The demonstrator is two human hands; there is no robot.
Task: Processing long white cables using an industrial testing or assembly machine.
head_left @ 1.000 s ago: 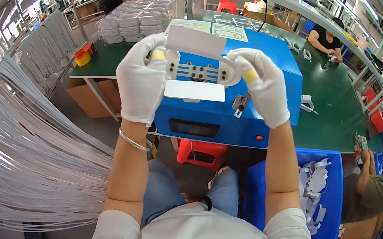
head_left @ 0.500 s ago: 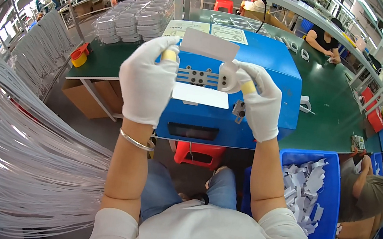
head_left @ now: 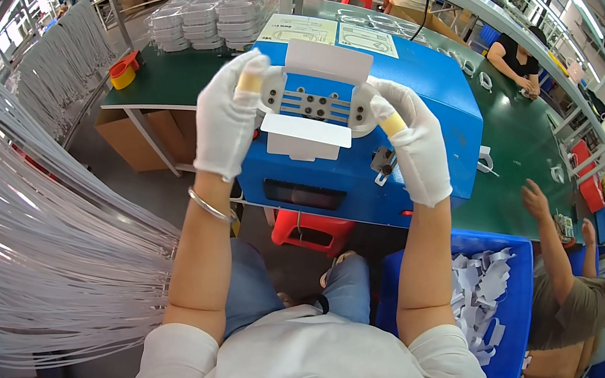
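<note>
Both my hands wear white gloves with yellow wraps on the thumbs. My left hand [head_left: 228, 114] is closed at the left end of a white oval loop [head_left: 275, 78]. Pinched at its right end, my right hand [head_left: 419, 147] has the thumb bent inward. Metal bars with bolts [head_left: 317, 107] cross the loop's middle. A white card flap [head_left: 328, 62] stands above the bars and a creased white flap [head_left: 305, 140] hangs below them. All this is at the front of a blue machine [head_left: 436, 100]. My gloves hide the fingertips.
A blue bin [head_left: 520, 309] of white paper scraps stands by my right arm. Pale cables [head_left: 64, 257] hang in thick bundles at left. Stacked clear trays [head_left: 218, 13] sit on the green table [head_left: 522, 149]; a co-worker [head_left: 571, 293] is at right.
My left hand has shifted left, uncovering the loop's left end. The upper flap has levelled out, and the lower one has moved left and shows a crease. The co-worker's hands at right have risen.
</note>
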